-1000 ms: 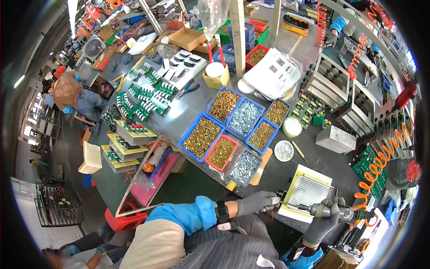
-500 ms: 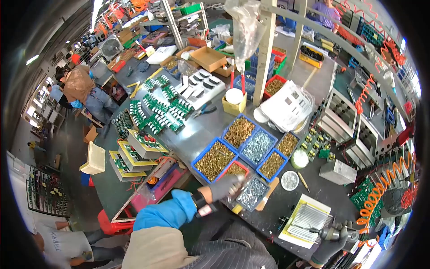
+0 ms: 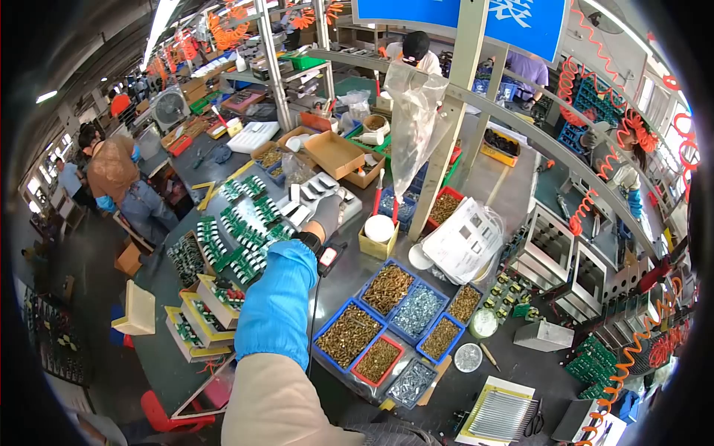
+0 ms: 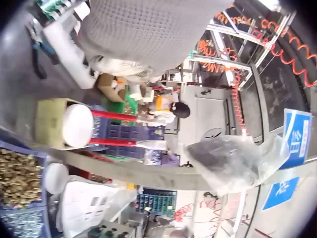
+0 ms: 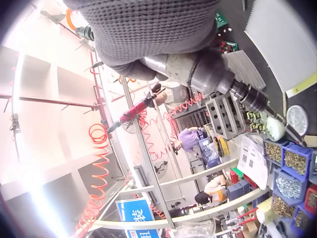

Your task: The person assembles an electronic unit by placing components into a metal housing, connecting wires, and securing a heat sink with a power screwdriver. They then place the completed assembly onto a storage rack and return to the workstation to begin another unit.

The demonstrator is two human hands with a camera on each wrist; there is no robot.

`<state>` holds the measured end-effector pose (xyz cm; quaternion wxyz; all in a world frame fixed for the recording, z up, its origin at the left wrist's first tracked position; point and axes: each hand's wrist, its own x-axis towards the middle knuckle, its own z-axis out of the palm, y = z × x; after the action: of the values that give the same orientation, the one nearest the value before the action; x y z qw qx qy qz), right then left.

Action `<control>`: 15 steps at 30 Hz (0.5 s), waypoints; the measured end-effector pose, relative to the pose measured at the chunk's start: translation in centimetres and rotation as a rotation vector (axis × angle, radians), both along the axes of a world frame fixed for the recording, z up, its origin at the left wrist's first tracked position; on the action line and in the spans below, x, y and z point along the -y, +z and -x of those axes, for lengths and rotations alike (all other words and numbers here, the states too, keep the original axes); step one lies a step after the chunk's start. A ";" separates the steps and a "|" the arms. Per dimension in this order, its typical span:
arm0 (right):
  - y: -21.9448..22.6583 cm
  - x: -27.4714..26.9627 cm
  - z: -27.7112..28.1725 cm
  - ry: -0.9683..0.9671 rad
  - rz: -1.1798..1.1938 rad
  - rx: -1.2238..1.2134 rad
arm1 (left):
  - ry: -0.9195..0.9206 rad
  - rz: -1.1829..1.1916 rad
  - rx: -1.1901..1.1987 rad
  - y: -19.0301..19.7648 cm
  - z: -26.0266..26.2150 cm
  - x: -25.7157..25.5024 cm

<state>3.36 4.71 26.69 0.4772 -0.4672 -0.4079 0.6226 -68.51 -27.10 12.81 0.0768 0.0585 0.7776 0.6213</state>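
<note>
My gloved left hand [image 3: 327, 214] reaches across the bench to a white foam tray [image 3: 352, 211] that bears black-and-white parts. Its fingertips are largely hidden behind the back of the hand, and I cannot tell whether they pinch one of these parts. From the left wrist, the grey glove [image 4: 143, 32] covers part of the foam tray [image 4: 67, 47]. In the right wrist view my gloved right hand [image 5: 153, 29] grips a pneumatic screwdriver [image 5: 213, 72], its bit angled downward. Neither that hand nor the tool is in the head view.
Green circuit boards [image 3: 242, 238] lie left of the tray. Blue bins of brass screws [image 3: 348, 333] and a red bin [image 3: 377, 360] stand nearer me. A finned heat sink [image 3: 500, 412] lies front right. A post [image 3: 446, 126] and hanging plastic bag [image 3: 413, 123] rise behind.
My left hand has gone from the heat sink, over the screw bins, to the foam tray at the back. The right hand and screwdriver have left the head view, which has tilted up.
</note>
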 end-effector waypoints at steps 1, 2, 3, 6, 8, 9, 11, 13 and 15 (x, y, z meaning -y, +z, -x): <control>0.3 0.2 0.5 -0.003 -0.019 0.012 | 0.035 0.008 -0.026 0.7 -0.1 -1.1; 0.6 0.4 0.9 -0.006 -0.034 0.023 | 0.056 -0.099 0.130 0.1 -0.1 -1.8; 0.7 0.7 1.5 -0.010 -0.048 0.035 | 0.077 -0.201 0.286 -0.7 -0.5 -2.3; 1.1 1.6 3.4 -0.010 -0.081 0.083 | 0.019 -0.372 0.459 -3.7 -2.0 -3.4; 1.5 2.0 4.7 0.009 -0.097 0.134 | -0.025 -0.513 0.568 -4.8 -3.6 -2.8; 1.8 2.2 5.3 0.024 -0.104 0.164 | -0.014 -0.513 0.585 -5.9 -4.2 -2.4; 2.1 2.6 6.5 0.058 -0.119 0.225 | 0.031 -0.916 0.802 -6.2 -6.4 -1.7; 2.5 2.7 8.3 0.144 -0.139 0.281 | -0.019 -1.068 0.875 -8.2 -8.2 1.0; 2.0 1.5 9.1 0.141 -0.206 0.356 | -0.206 -1.278 0.956 -9.4 -10.4 4.0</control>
<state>-5.75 3.23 28.65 0.3981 -0.4890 -0.5790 0.5169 -58.08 -31.11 3.40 0.4100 -0.1096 0.1453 0.8937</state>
